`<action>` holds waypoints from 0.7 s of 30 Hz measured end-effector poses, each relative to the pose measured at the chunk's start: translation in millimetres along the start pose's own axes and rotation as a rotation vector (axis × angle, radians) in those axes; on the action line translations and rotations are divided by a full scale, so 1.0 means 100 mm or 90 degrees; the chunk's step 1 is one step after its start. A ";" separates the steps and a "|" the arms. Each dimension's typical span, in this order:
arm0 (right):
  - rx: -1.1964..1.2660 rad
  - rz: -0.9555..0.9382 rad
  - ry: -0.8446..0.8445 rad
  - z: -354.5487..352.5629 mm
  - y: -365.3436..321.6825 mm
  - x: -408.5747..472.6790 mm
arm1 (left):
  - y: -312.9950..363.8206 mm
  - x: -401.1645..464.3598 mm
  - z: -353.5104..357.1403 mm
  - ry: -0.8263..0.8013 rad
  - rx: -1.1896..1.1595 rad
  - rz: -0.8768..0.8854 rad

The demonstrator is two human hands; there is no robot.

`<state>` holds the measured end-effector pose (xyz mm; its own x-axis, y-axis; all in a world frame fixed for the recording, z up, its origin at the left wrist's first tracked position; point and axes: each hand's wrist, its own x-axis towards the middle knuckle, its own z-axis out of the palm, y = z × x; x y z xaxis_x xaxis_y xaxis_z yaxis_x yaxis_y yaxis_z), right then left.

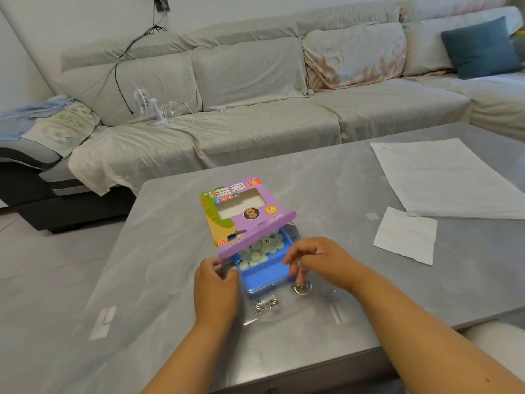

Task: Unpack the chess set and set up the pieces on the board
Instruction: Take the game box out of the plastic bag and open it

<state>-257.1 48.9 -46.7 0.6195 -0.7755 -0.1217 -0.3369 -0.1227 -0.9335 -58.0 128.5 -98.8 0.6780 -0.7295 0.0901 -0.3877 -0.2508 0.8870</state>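
A purple chess box (241,209) lies on the grey table (170,251), its near flap open. A blue tray (264,273) sticks halfway out of it, holding several pale green round pieces (261,248). The tray sits inside a clear plastic wrap (284,311). My left hand (216,288) pinches the wrap at the tray's left corner. My right hand (318,261) pinches the wrap at the tray's right corner. A large white sheet (443,177), possibly the folded paper board, lies at the far right of the table.
Metal wire rings (265,305) and another ring (301,288) lie just before the tray, by my right fingers. A smaller white paper (406,237) lies right of the box. A grey sofa (255,109) with a small fan (149,105) stands behind the table.
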 end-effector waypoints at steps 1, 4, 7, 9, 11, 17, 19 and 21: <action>0.010 -0.016 0.091 0.00 -0.01 0.04 | 0.03 0.01 0.00 0.004 -0.020 -0.061; -0.019 0.025 0.337 -0.12 0.04 0.26 | 0.07 0.13 -0.03 -0.005 -0.081 -0.169; -0.017 0.151 0.307 -0.24 0.08 0.53 | 0.13 0.27 -0.04 -0.027 -0.130 -0.210; 0.053 0.217 0.246 -0.24 0.07 0.64 | 0.17 0.30 -0.02 -0.048 -0.149 -0.202; 0.098 0.251 0.239 -0.21 0.07 0.73 | 0.19 0.27 -0.01 -0.079 -0.146 -0.162; 0.174 0.305 0.239 -0.24 0.13 0.83 | 0.01 0.33 0.04 -0.168 -0.134 -0.050; 0.186 0.325 0.243 -0.28 0.13 0.84 | 0.04 0.39 0.04 -0.203 -0.151 -0.040; 0.166 0.348 0.249 -0.33 0.12 0.86 | 0.05 0.43 0.06 -0.241 -0.186 -0.040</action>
<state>-231.8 -40.0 -57.4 0.0952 -0.8548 -0.5102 -0.3161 0.4601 -0.8297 -34.6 92.4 -92.8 0.3980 -0.9129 -0.0907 -0.1244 -0.1516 0.9806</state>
